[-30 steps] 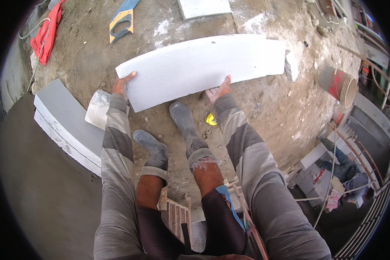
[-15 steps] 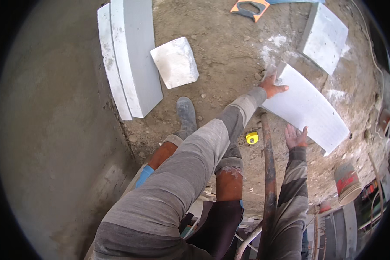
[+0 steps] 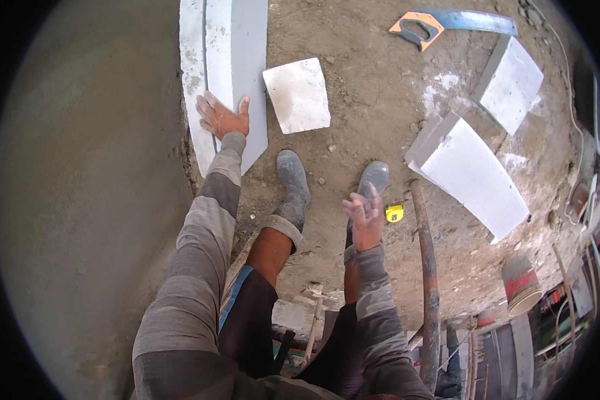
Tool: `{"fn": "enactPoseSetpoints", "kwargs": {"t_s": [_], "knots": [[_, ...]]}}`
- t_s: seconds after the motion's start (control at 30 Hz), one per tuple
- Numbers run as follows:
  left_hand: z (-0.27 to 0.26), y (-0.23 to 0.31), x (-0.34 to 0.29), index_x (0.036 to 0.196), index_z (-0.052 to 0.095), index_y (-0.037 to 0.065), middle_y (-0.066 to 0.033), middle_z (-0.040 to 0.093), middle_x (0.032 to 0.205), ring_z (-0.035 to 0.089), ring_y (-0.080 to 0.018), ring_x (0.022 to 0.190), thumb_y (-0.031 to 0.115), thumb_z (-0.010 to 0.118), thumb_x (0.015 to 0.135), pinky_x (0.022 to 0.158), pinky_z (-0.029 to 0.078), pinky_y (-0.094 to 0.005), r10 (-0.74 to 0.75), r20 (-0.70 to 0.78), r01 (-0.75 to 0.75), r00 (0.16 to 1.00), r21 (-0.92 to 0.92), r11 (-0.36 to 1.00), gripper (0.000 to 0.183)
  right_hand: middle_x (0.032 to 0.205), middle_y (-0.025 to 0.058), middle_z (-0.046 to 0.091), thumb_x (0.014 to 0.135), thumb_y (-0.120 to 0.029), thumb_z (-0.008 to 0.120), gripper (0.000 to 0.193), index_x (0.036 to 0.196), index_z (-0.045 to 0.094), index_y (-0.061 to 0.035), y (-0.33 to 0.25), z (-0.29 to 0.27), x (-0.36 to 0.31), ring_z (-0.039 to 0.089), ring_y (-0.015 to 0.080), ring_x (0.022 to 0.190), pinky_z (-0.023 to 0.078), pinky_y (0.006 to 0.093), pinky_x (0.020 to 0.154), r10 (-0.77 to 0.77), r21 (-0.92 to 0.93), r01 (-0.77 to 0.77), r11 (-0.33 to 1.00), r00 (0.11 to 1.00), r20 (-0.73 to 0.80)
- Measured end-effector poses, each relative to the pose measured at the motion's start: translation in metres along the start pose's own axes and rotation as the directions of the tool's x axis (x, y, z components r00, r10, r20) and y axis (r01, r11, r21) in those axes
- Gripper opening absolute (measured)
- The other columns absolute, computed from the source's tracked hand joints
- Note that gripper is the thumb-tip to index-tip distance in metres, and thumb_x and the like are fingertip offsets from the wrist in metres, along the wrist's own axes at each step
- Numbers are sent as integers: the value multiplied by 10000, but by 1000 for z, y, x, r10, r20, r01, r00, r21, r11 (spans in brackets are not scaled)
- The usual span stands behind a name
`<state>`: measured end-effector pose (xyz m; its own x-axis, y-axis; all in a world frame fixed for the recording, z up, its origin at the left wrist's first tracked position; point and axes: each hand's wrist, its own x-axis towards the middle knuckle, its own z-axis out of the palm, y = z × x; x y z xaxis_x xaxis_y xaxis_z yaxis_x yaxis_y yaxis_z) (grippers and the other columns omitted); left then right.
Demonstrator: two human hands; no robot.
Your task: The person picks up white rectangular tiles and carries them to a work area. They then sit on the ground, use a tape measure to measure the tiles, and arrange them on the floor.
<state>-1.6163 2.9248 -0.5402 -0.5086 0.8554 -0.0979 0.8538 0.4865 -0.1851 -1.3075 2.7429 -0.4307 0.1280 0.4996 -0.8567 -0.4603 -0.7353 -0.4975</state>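
My left hand lies with spread fingers on the tops of two long white blocks that stand side by side along the wall. Holding nothing, my right hand hangs in front of my boots, its fingers apart and slightly blurred. Just right of that hand, a yellow tape measure sits on the dirt. Beside the long blocks is a smaller squarish white block. Another long white block lies on the ground to the right, with no hand on it.
A handsaw with an orange and black handle lies at the far side. Near it rests a white block. A rusty pole stands close on my right, and a bucket lies beyond. The grey wall runs along my left.
Both hands have left the long block on the right. My left hand has swung across to the blocks by the wall; my right hand has moved left, before my boots.
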Motion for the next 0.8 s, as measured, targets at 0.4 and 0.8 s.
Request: {"fn": "enactPoseSetpoints", "kwargs": {"t_s": [0.4,0.8], "knots": [[16,6,36,1370,209,-119,-316,405,1331,371,-416,1285,524,763,644,1082,292,-459,-131,24,132,991,-58,990,1117,996,129,649,926,-171,587,433,1304,467,2,48,39,-73,630,153,910,495,269,798,131,-315,-138,939,990,-42],[-14,19,90,1386,260,-67,-306,521,1241,531,-421,1150,525,805,564,993,422,-413,48,260,-42,964,-28,999,1150,943,113,677,889,-250,610,423,1239,538,-24,60,56,-55,651,178,837,497,302,770,53,-249,-56,967,998,-16]]}}
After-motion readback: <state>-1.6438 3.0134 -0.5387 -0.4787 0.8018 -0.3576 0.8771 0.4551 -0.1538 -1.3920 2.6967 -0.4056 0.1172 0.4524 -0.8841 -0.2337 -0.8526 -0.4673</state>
